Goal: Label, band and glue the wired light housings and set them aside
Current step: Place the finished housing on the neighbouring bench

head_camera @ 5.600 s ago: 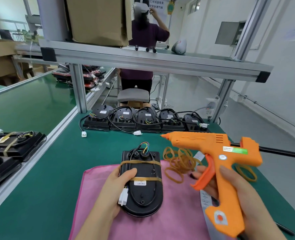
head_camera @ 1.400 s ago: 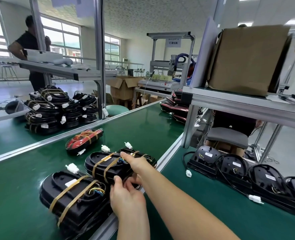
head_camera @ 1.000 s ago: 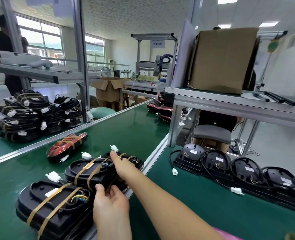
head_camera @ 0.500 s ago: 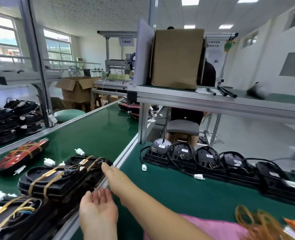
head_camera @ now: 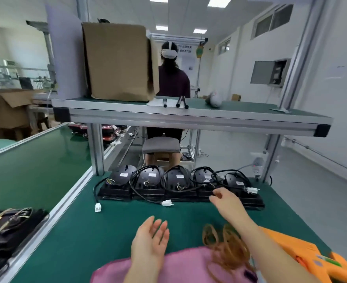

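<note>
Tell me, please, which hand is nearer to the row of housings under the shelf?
Right. The right hand hovers just short of the row of housings near its right end; the left hand hangs far back, by the pink cloth.

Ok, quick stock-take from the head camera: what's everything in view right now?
unbanded light housings: five, black, row at back of bench under shelf
banded housings: count unclear, black with tan banding, conveyor at left edge
cloth: one, pink, bench front
rubber bands: heap, tan, cloth's right edge
glue gun: one, orange, bottom right
cardboard box: one, brown, on shelf
stool: one, grey, behind bench
other person: one, dark top, beyond shelf
left hand: one, open, above bench front
right hand: one, empty, near the row's right end
</note>
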